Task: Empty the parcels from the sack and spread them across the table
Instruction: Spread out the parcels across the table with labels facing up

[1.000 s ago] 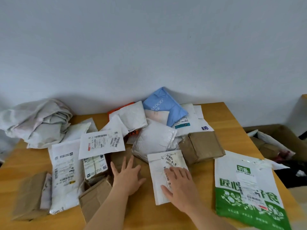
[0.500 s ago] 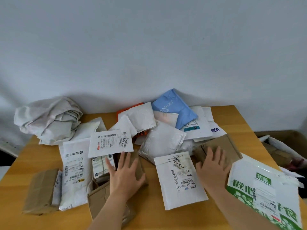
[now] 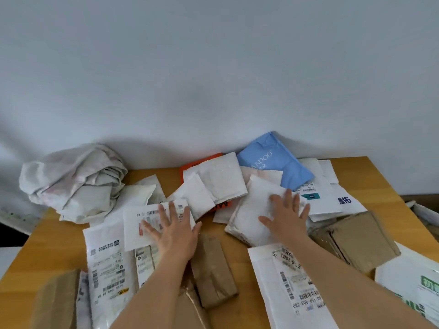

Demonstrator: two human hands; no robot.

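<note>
Beside the emptied sack (image 3: 73, 181), we are spreading parcels: left hand (image 3: 174, 230) and right hand (image 3: 286, 218) pressing flat, fingers wide; next, slide them apart.

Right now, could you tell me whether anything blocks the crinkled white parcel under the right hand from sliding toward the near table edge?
Yes. The right hand lies flat on the crinkled white parcel, and the labelled white mailer lies directly on its near side.

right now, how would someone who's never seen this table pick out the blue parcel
Start at the far edge of the wooden table, where it meets the wall, right of centre. The blue parcel leans up against the wall behind the white mailers. It is the only blue one, with pale lettering across it.
</note>
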